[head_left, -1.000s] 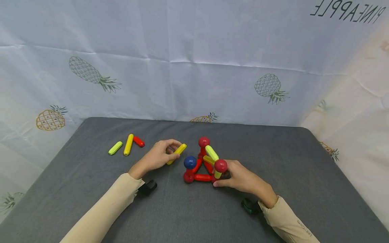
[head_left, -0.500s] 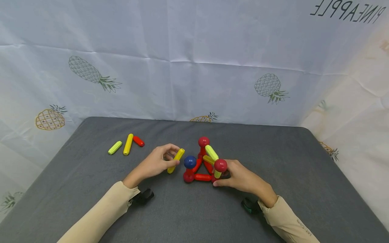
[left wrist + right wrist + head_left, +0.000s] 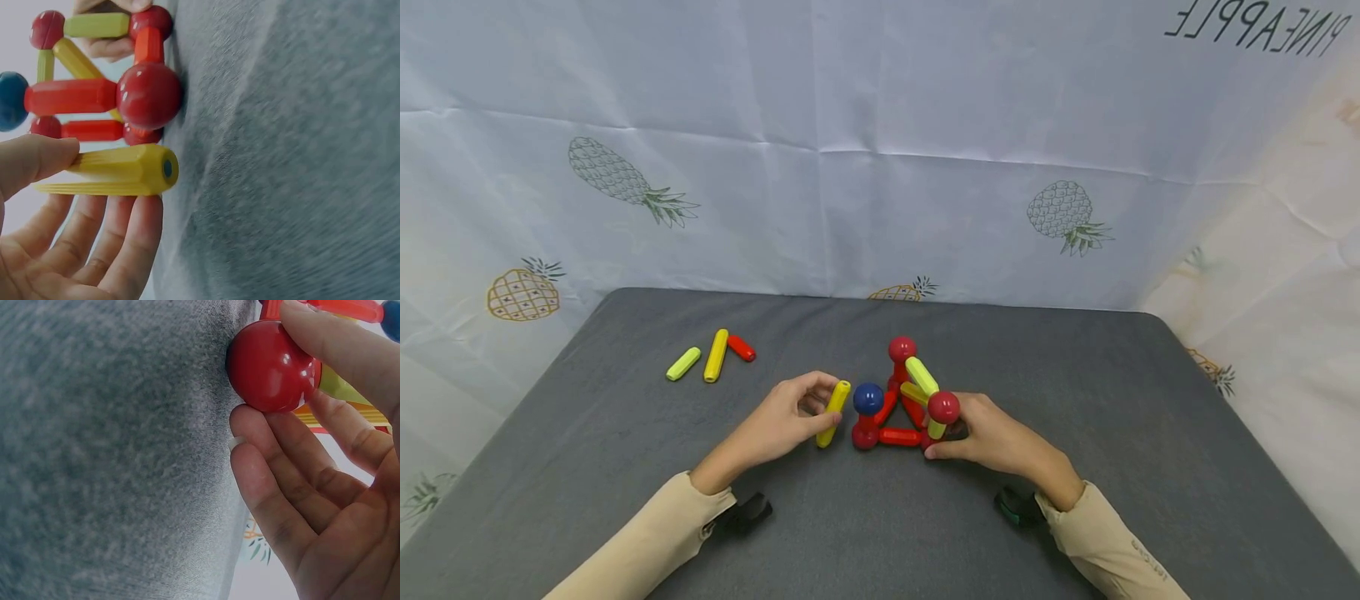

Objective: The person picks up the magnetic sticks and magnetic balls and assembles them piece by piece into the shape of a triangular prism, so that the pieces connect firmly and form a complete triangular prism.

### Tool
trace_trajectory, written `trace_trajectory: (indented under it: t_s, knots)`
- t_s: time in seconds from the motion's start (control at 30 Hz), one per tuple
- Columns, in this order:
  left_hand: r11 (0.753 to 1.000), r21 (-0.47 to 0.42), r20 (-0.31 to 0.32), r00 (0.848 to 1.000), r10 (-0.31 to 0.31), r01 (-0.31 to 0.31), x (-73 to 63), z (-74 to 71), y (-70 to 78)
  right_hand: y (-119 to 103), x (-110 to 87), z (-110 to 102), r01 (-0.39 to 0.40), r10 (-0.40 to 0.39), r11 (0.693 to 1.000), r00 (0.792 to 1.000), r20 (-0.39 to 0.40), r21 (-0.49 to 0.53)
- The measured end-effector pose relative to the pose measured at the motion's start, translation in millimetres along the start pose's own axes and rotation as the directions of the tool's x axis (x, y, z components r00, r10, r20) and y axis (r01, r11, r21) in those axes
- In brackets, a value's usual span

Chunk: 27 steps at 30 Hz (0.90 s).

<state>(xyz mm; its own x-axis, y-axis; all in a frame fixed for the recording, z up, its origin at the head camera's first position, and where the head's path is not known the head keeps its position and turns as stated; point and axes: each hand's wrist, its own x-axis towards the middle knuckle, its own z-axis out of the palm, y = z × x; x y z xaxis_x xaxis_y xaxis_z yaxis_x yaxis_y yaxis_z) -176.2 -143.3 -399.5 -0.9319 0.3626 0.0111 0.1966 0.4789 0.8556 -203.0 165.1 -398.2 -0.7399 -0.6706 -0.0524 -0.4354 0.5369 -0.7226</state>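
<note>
Left of a ball-and-rod magnetic structure, my left hand (image 3: 786,421) pinches a yellow magnetic rod (image 3: 833,414) between thumb and fingers. In the left wrist view that rod (image 3: 125,170) lies close beside the structure's red rods. The structure has a triangular base of red rods (image 3: 900,437). A blue ball (image 3: 868,399) tops its left post, and red balls (image 3: 943,407) top the others. A light green rod (image 3: 922,377) links the far and right tops. My right hand (image 3: 1000,437) grips the near right base ball, the red ball (image 3: 272,365) in the right wrist view.
At the left back of the grey table (image 3: 1075,375) lie a light green rod (image 3: 683,364), a yellow rod (image 3: 716,356) and a short red rod (image 3: 741,348). A curtain printed with pineapples (image 3: 1060,208) hangs behind the table.
My left hand has drawn nearer to me, and the yellow rod in it has turned more upright, now beside the blue ball's post. The right hand and the structure stay put.
</note>
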Motion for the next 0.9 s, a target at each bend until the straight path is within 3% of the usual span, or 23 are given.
trace_trajectory:
  t_s: [0.4, 0.9]
  knots:
    - [0.985, -0.169, 0.024, 0.999, -0.029, 0.033, -14.4, 11.8, 0.8, -1, -0.7, -1, -0.014, 0.014, 1.000, 1.000, 0.001, -0.003]
    - [0.964, -0.260, 0.000, 0.998, -0.056, 0.054, -26.4, 40.0, 17.0, 1, -1.0, 1, -0.010, 0.010, 1.000, 1.000, -0.005, -0.014]
